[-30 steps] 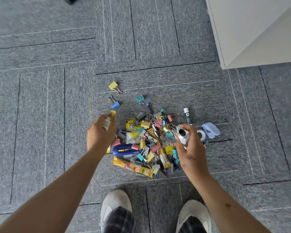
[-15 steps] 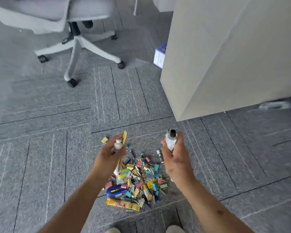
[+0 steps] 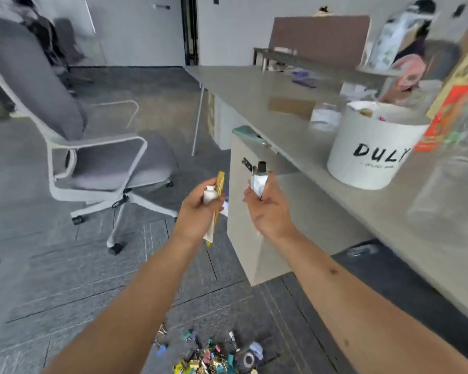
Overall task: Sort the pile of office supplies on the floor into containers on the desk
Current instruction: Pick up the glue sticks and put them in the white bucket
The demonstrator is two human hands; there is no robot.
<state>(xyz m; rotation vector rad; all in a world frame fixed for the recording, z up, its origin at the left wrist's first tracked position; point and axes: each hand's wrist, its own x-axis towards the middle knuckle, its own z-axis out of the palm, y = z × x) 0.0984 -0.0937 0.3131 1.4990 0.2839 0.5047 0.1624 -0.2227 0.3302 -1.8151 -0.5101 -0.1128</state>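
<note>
My left hand grips a small white bottle together with a long yellow packet, held upright at chest height. My right hand grips a white tube with a black cap. Both hands are raised in front of the desk's end panel. The pile of office supplies, mostly coloured binder clips, lies on the carpet at the bottom of the view. A white round container marked "DULY" stands on the desk to the right of my hands.
A grey office chair on casters stands to the left. Papers, a clear plastic container and colourful packages crowd the desk's far right. Grey carpet tiles cover the floor.
The view has swung up from the floor pile to the desk. Both hands have risen with the items they picked up, and the pile has dropped to the bottom edge.
</note>
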